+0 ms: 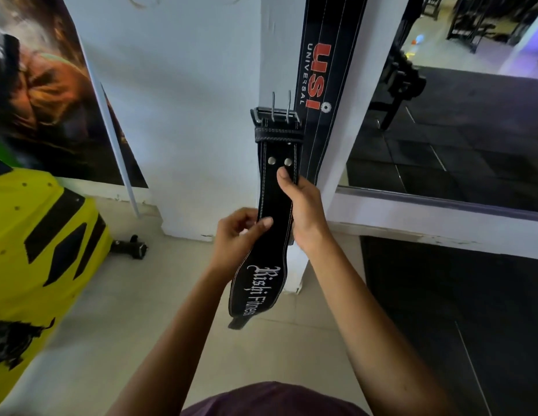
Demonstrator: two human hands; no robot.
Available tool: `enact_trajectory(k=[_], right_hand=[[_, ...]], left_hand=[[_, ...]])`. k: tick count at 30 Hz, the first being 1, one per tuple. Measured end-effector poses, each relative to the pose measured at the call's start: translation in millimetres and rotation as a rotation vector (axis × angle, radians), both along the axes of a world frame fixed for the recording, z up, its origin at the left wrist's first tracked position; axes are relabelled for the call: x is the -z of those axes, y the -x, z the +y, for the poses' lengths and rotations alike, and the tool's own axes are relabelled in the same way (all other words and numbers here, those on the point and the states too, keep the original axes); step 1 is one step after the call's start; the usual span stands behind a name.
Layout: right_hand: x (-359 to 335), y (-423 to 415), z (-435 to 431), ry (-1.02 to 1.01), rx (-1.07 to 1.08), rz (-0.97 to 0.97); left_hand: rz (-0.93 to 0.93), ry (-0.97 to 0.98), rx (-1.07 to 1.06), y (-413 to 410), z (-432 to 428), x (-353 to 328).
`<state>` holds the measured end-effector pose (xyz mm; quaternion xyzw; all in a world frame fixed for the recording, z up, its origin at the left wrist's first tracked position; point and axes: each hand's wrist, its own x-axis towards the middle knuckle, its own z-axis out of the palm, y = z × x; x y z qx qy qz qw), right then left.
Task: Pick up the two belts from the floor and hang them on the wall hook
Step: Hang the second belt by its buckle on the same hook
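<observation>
both hands, left hand (237, 235) and right hand (300, 205), grip the black belt (276, 181) beside the hanging usi belt (321, 70).

I hold the black leather belt with white stitching (275, 211) before the white pillar (201, 115), my left hand (237, 235) below my right hand (303, 205); the black USI-lettered belt (321, 85) hangs just behind it.

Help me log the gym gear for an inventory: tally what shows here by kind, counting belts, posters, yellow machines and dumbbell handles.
Belts: 2, the black belt held by the left hand and right hand, and the hanging belt with red letters
Posters: 1
Yellow machines: 1
Dumbbell handles: 1
Total: 5
</observation>
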<state>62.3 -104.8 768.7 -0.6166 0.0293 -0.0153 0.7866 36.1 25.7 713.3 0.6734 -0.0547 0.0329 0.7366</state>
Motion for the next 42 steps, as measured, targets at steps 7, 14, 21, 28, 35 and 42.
enact_trajectory(k=[7, 14, 21, 28, 35, 42], right_hand=[[29, 27, 10, 0.084, -0.090, 0.028], [25, 33, -6, 0.187, -0.024, -0.086], [14, 34, -25, 0.145, 0.046, -0.124], [-4, 39, -45, 0.084, -0.116, -0.191], [-8, 38, -51, 0.035, -0.097, -0.201], [-6, 25, -61, 0.261, -0.033, -0.246]], left_hand=[[0.016, 0.204, -0.052, -16, 6, -35], [-0.024, 0.224, -0.053, -2, -9, -23], [-0.086, 0.093, 0.082, 2, -8, -45], [-0.163, 0.002, 0.124, 8, -7, -55], [-0.075, 0.025, 0.109, 1, -11, -62], [-0.175, -0.020, 0.066, -5, -8, -62]])
